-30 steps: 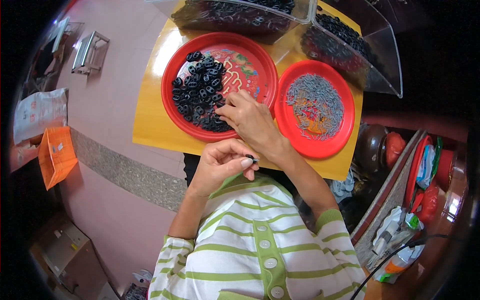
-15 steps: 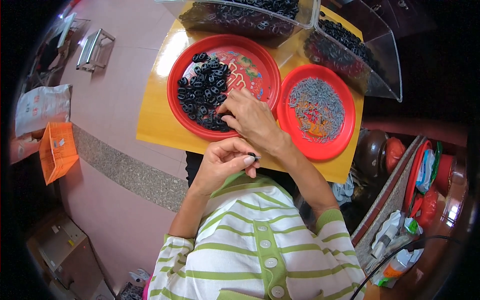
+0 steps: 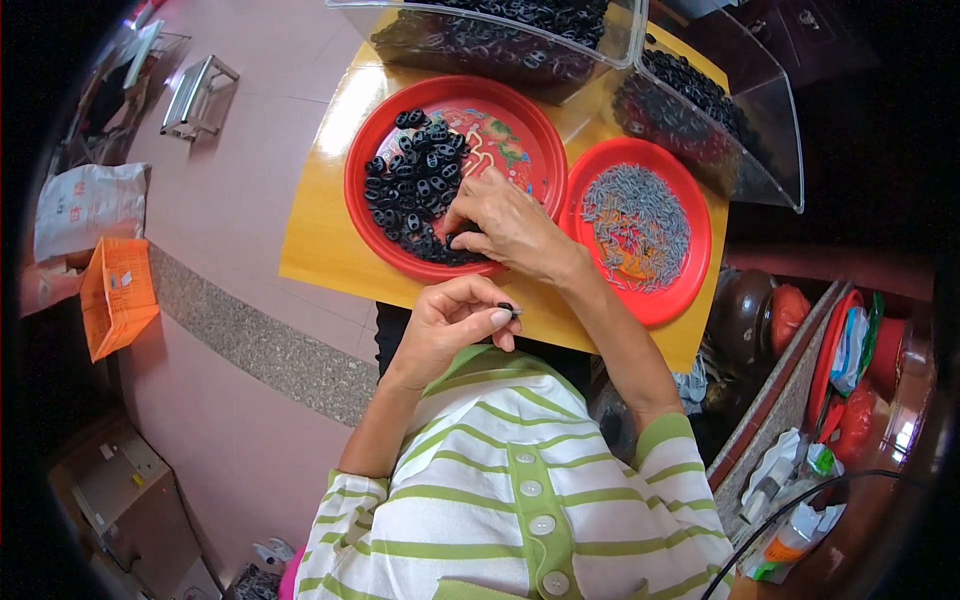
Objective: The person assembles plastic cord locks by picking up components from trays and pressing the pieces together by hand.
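Note:
My left hand [image 3: 452, 325] is closed in a pinch just in front of the table. Between its thumb and forefinger sits a small black plastic part [image 3: 507, 308] with a grey tip sticking out to the right. My right hand [image 3: 512, 232] reaches into the near side of a large red tray [image 3: 352, 190], its fingertips and thumb closed around a black part at the edge of the heap. That heap of black two-holed plastic parts [image 3: 410, 185] covers the tray's left half. Right of it, a smaller red tray [image 3: 705, 240] holds many small grey pins [image 3: 640, 215].
Two clear plastic bins [image 3: 590, 45] [image 3: 770, 170] full of black parts stand at the yellow table's [image 3: 320, 240] far side. On the floor to the left are a metal stool [image 3: 200, 97], a white sack [image 3: 92, 210] and an orange box [image 3: 122, 295]. Jars and bags crowd the right.
My right hand's thumb and fingers have closed in at the heap's edge, with a black part now between them. My left hand keeps its pinch. The view has shifted slightly.

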Demonstrator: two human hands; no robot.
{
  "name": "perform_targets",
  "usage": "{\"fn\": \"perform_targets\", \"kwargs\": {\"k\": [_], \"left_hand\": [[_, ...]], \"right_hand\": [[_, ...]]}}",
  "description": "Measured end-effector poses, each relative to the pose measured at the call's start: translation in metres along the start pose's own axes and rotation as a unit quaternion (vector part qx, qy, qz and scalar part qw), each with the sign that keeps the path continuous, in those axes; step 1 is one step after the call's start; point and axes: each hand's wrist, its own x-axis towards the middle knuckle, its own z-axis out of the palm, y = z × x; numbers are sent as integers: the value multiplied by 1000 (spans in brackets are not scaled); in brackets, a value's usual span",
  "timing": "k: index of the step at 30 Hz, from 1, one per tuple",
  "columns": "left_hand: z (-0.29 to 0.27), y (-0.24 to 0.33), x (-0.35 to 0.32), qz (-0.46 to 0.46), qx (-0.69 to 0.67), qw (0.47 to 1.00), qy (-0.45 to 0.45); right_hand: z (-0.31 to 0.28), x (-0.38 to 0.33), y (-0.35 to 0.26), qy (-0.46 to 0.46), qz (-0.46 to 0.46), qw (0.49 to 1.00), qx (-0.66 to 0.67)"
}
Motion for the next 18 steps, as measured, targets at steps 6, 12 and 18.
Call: {"fn": "perform_targets", "kwargs": {"k": [6, 12, 18], "left_hand": [[-4, -1, 2, -2, -17, 1000, 20], [-2, 4, 18, 36, 18, 994, 98], [3, 5, 35, 63, 35, 986, 147]], "right_hand": [[-12, -10, -5, 67, 61, 996, 18], [-27, -36, -17, 128, 244, 902, 332], [-33, -63, -25, 176, 264, 796, 515]]}}
